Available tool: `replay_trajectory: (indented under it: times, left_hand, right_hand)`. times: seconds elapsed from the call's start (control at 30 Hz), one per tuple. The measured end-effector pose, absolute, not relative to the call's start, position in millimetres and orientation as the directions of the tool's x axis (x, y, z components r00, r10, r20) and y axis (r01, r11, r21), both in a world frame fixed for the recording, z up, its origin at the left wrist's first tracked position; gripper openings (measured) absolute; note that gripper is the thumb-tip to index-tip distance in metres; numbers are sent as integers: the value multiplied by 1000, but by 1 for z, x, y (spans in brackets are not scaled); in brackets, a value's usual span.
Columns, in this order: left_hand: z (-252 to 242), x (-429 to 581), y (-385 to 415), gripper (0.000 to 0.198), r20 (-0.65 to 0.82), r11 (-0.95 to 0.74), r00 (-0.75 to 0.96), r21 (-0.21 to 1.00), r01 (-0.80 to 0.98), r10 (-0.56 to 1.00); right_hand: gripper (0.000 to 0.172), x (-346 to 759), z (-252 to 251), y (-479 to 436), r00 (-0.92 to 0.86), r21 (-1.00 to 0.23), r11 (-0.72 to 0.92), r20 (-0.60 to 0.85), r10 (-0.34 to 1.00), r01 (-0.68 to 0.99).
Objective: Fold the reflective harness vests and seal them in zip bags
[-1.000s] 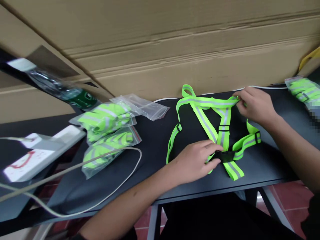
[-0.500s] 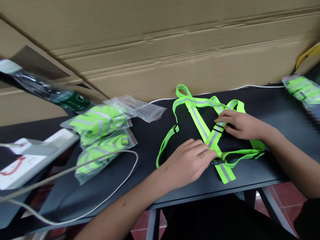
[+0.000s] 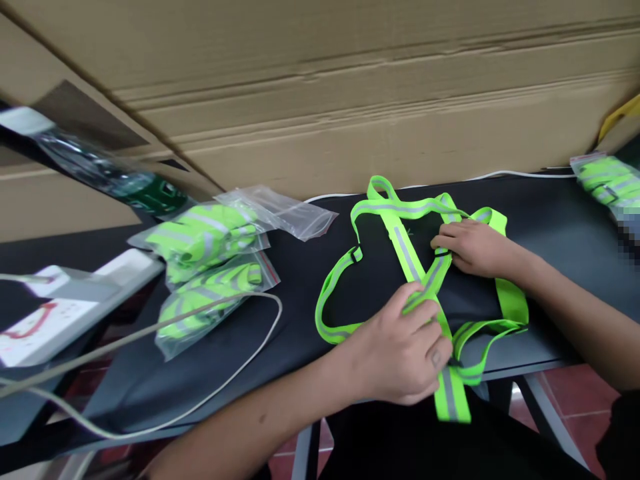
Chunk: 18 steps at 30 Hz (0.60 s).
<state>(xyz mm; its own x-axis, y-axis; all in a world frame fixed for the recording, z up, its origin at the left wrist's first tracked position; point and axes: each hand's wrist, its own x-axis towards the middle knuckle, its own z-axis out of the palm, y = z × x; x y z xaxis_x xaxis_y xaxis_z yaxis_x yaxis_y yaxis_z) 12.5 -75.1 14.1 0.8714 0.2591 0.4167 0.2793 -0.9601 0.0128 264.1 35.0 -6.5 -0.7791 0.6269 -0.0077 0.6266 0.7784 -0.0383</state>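
A neon-green reflective vest made of straps (image 3: pixel 407 257), with grey stripes and black buckles, is spread on the black table. My left hand (image 3: pixel 400 347) is closed around the straps near the front edge, where they cross; one strap end hangs past the edge below it. My right hand (image 3: pixel 473 247) grips a strap farther back, beside a black slider buckle (image 3: pixel 442 253). Loops of strap lie to the left and right of both hands. The parts inside my fingers are hidden.
Left on the table (image 3: pixel 295 287) are bagged green straps (image 3: pixel 205 293), a power strip (image 3: pixel 85 307), a looping cable (image 3: pixel 250 373) and a bottle (image 3: pixel 115 170). Another bagged bundle (image 3: pixel 607 177) lies far right. A cardboard wall (image 3: pixel 380 93) stands behind.
My left hand has moved toward me, drawing the crossed straps and the loose end over the table's front edge. My right hand stays near the same slider buckle.
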Motion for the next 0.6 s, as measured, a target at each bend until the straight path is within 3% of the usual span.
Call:
replay_trajectory:
  times: [0.17,0.27,0.33,0.6]
  left_hand:
    - [21,11,-77,24,419,-990,907,137,-15,44]
    - [15,12,-76,43,418,-986,907,163,-23,48]
    - [10,14,-76,49,432,-989,898,143,23,83]
    - [9,20,-81,30,357,-993,927,67,98,115]
  right_hand:
    - [46,265,-6,43,-629,172,610,95,772,774]
    - [49,269,-6,51,-508,235,468,151,848,852]
    - [50,270,-6,58,-458,241,413,178,871,878]
    - [62,258,-12,76,-394,157,371,160,905,915]
